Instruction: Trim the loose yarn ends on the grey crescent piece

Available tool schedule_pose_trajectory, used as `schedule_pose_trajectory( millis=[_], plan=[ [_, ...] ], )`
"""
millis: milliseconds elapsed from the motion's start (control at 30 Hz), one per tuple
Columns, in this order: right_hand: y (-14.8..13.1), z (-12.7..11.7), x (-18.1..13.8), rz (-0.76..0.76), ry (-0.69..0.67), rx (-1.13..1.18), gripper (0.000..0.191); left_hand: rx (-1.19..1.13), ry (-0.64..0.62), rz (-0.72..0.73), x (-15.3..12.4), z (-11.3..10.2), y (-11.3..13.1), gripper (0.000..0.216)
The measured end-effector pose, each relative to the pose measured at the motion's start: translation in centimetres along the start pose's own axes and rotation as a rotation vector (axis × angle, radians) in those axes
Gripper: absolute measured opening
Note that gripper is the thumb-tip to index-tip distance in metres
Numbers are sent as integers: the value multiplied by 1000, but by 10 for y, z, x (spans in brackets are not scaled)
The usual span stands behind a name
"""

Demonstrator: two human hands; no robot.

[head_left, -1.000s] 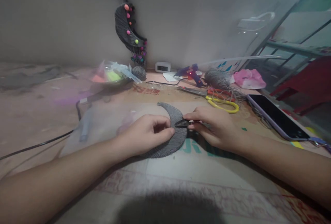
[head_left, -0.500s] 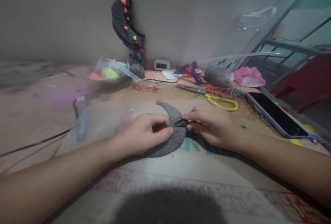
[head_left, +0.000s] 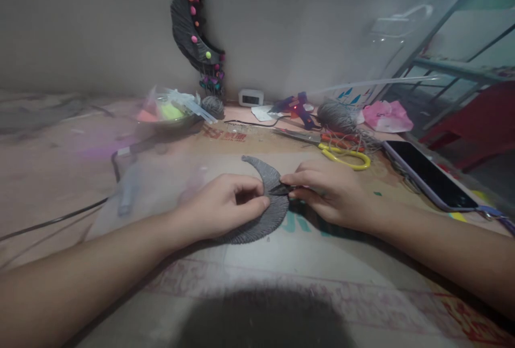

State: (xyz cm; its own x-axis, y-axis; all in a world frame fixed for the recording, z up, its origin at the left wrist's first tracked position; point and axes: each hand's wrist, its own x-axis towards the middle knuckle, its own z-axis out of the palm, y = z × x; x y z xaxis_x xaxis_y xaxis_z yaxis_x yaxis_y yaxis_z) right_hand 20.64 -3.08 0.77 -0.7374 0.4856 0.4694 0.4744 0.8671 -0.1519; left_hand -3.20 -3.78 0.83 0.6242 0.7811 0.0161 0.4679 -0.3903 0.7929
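A crescent moon wrapped in grey yarn (head_left: 270,219) lies on the plastic-covered board in front of me. My left hand (head_left: 231,203) holds its inner curve, thumb on top and fingers curled at the edge. At the outer edge, my right hand (head_left: 325,190) pinches with thumb and forefinger. A dark wedge-shaped patch (head_left: 279,190) runs across the crescent to those fingertips; whether it is loose yarn or a gap in the wrapping I cannot tell.
Scissors with yellow and red handles (head_left: 350,157), grey yarn (head_left: 338,115) and a lit purple glue gun (head_left: 295,108) lie behind my right hand. A phone (head_left: 432,179) is at right. A bowl (head_left: 169,123) stands back left. A decorated crescent (head_left: 187,31) hangs on the wall.
Both hands keep nearly the same hold on the crescent. The whole view has shifted very slightly.
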Motion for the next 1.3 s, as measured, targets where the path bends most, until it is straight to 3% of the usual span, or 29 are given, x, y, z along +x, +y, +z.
schedule_pose_trajectory(
  millis=[467,833,1300],
  plan=[
    [-3,0,4,1,53,62,15,-15,-6,14,0,0,0,27],
    [4,-1,-2,-7,39,42,20,-72,5,-32,-1,-2,2,29],
    [-2,0,2,-35,26,17,18,-22,-6,19,-1,0,0,27]
  ],
)
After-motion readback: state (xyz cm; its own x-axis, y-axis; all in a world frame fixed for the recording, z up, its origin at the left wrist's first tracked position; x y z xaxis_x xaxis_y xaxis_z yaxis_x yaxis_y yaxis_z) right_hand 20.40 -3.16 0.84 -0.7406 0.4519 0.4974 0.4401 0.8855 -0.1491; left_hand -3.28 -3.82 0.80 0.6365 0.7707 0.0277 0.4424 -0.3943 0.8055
